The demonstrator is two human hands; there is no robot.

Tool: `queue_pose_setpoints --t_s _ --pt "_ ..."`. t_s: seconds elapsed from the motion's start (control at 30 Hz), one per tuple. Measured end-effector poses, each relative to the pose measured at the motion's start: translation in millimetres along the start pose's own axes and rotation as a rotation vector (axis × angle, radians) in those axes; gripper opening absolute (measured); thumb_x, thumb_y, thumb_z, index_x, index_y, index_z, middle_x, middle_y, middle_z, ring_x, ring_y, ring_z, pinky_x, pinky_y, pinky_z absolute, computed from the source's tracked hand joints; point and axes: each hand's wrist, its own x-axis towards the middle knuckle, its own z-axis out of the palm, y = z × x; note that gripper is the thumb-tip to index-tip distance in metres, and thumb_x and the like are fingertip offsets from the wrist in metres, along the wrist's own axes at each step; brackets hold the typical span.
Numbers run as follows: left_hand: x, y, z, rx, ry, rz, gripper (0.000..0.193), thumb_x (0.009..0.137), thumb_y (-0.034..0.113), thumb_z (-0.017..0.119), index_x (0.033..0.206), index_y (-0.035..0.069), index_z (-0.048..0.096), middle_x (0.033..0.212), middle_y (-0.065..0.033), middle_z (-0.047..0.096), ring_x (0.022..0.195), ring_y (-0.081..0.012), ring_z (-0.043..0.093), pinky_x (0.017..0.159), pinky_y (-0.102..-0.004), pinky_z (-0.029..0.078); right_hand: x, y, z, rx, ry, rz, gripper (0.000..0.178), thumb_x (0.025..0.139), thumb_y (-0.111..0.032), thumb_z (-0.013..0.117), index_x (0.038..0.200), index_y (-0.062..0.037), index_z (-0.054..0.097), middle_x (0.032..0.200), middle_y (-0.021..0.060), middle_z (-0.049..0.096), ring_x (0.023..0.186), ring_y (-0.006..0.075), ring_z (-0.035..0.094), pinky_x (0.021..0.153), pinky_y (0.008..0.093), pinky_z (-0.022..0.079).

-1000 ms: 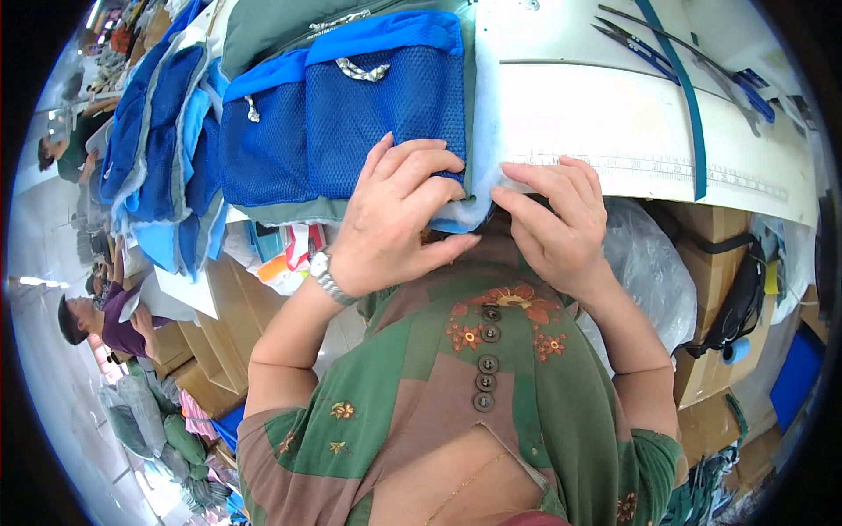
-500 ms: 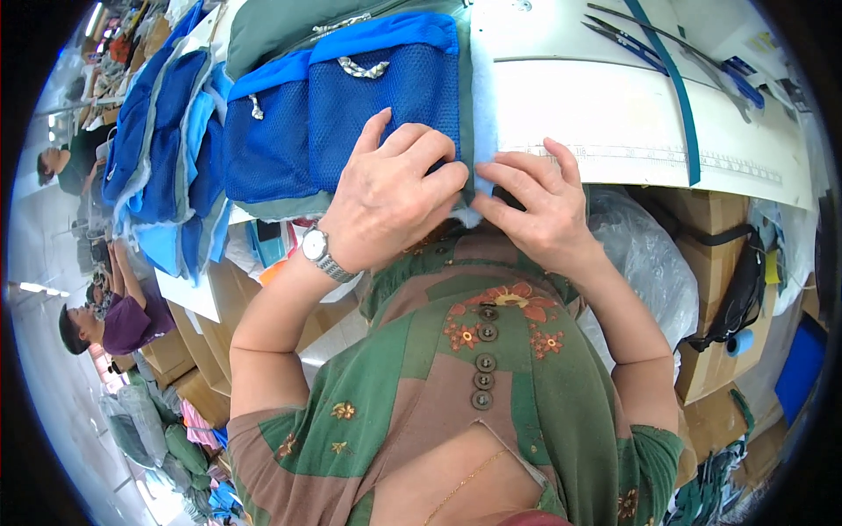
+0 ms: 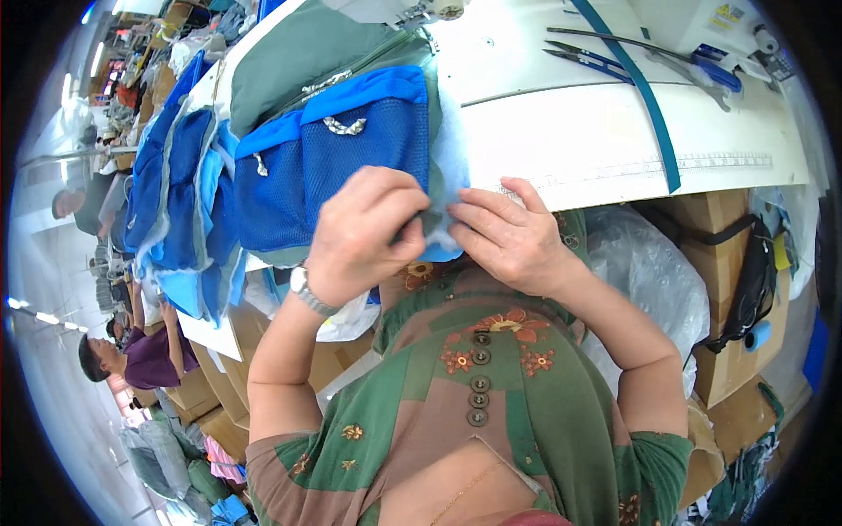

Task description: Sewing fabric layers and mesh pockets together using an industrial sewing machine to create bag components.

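A grey-green fabric panel (image 3: 303,53) with two blue mesh pockets (image 3: 364,131) and white-and-black cord pulls lies at the table's front edge. Along its right side runs a fluffy pale blue padding (image 3: 452,140). My left hand (image 3: 368,228), wearing a silver wristwatch (image 3: 303,285), is closed with curled fingers on the panel's lower right edge; its fingertips are partly hidden. Just right of it, my right hand (image 3: 517,232) pinches the padding's edge, the little finger raised. A brighter blue layer (image 3: 441,252) shows beneath, between my hands.
Part of a machine (image 3: 447,9) shows at the top. Black-bladed scissors (image 3: 588,66) and a green strap (image 3: 645,105) lie on the white table (image 3: 561,131). More blue pieces (image 3: 189,193) hang at left. Cardboard boxes (image 3: 732,368) and clear plastic (image 3: 653,280) are below. Other people (image 3: 140,355) sit at left.
The panel has shifted lower in view along with the table, as the view moved. My left hand has curled tighter at the edge, and my right hand stays at the padding.
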Motion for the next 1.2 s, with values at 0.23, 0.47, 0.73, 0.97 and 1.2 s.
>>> queue_pose_setpoints --t_s 0.23,0.47,0.73,0.97,1.2 --pt "-1.0 -5.8 6.0 -0.081 -0.062 0.067 0.021 0.066 -0.003 0.071 0.085 0.004 0.065 0.098 -0.0085 0.070 0.088 -0.0269 0.067 0.080 -0.0392 0.056 3.2 4.4 2.0 0.047 -0.002 -0.083 0.010 0.078 -0.018 0.062 0.085 -0.0107 0.065 0.105 0.0050 0.067 0.111 0.0188 0.063 0.097 0.0442 0.046" --pt "-7.4 0.4 9.3 -0.100 -0.237 0.008 0.031 0.069 0.010 0.075 0.098 0.006 0.064 0.111 -0.0097 0.067 0.102 -0.0278 0.066 0.098 -0.0483 0.049 1.7 7.5 -1.0 0.090 -0.029 -0.107 0.009 0.076 -0.018 0.063 0.082 -0.0121 0.064 0.101 0.0050 0.067 0.106 0.0194 0.065 0.093 0.0433 0.049" --pt "-23.8 -2.0 17.2 -0.060 -0.193 -0.017 0.032 0.069 0.009 0.073 0.099 0.007 0.062 0.114 -0.0084 0.066 0.106 -0.0283 0.064 0.102 -0.0510 0.046 -5.3 10.4 -24.3 0.190 0.138 0.125 0.024 0.067 -0.005 0.072 0.091 -0.0082 0.070 0.095 0.0064 0.069 0.083 0.0223 0.067 0.077 0.0387 0.051" --pt "-23.6 5.5 19.9 0.009 -0.131 -0.016 0.025 0.067 0.006 0.071 0.090 0.008 0.063 0.110 -0.0071 0.065 0.105 -0.0262 0.064 0.099 -0.0515 0.045 -13.9 -27.7 -33.6 0.576 0.055 0.700 0.014 0.082 -0.007 0.075 0.093 0.0014 0.072 0.074 0.0101 0.069 0.057 0.0139 0.062 0.053 0.0271 0.048" --pt "-28.2 9.6 36.0 0.068 0.070 -0.053 0.025 0.065 0.007 0.072 0.088 0.010 0.063 0.103 -0.0028 0.064 0.097 -0.0236 0.062 0.094 -0.0484 0.042 -12.4 -30.5 6.0 1.200 -0.113 1.139 0.024 0.090 -0.017 0.071 0.101 0.0037 0.073 0.076 0.0050 0.071 0.064 0.0065 0.064 0.059 0.0227 0.052"
